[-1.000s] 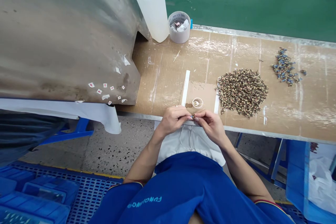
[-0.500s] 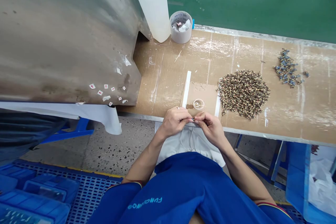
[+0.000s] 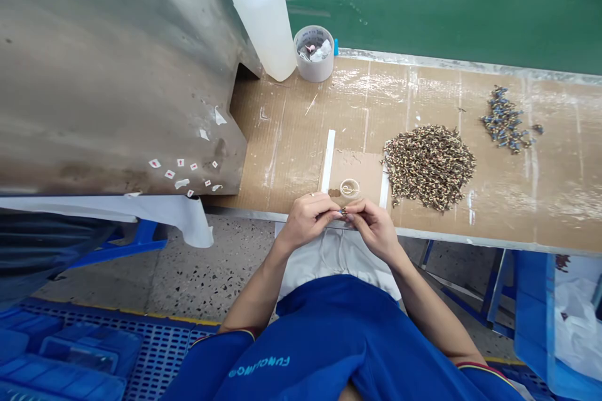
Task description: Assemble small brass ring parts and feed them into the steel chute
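At the front edge of the bench, my left hand (image 3: pixel 310 218) and my right hand (image 3: pixel 375 229) meet with thumbs and forefingers pinched. Between the fingertips is a tiny blue and dark part (image 3: pixel 343 211); fingers hide most of it, and its exact kind is too small to make out. Just beyond the hands stands a small clear cup (image 3: pixel 349 188) with a pale curled strand in it. To the right lies a large heap of small brown and gold parts (image 3: pixel 430 166). Farther right is a smaller pile of similar parts with blue on them (image 3: pixel 505 119).
A white bottle with a blue cap (image 3: pixel 263 25) and a round tub of scraps (image 3: pixel 314 69) stand at the back. A metal housing (image 3: pixel 117 75) bounds the left side. White strips (image 3: pixel 328 163) flank a cardboard patch. Blue crates sit below.
The view has shifted slightly, so the bench things appear a little farther left. Both hands keep their pinch on the tiny part, nearly in the same place.
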{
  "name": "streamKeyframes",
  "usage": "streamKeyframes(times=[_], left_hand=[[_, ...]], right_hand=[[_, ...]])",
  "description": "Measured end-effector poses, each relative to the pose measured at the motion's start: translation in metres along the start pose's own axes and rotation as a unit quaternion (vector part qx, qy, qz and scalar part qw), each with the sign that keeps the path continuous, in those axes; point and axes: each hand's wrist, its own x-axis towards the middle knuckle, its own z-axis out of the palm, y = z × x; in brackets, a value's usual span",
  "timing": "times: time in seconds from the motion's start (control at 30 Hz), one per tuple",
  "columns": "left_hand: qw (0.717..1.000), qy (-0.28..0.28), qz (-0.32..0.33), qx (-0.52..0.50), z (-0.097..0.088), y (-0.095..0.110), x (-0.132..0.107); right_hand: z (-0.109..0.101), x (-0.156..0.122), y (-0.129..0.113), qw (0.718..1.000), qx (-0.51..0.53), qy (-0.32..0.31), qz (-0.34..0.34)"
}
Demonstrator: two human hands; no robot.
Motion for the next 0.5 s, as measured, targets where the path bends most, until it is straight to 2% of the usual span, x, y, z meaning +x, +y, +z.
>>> streamKeyframes(times=[0.5], left_hand=[[1.0,-0.003,0.012,0.007,-0.0009,0.0009,0.0001]], right_hand=[[-0.0005,-0.0011,0.0018,1.0,0.008,0.004,-0.02]])
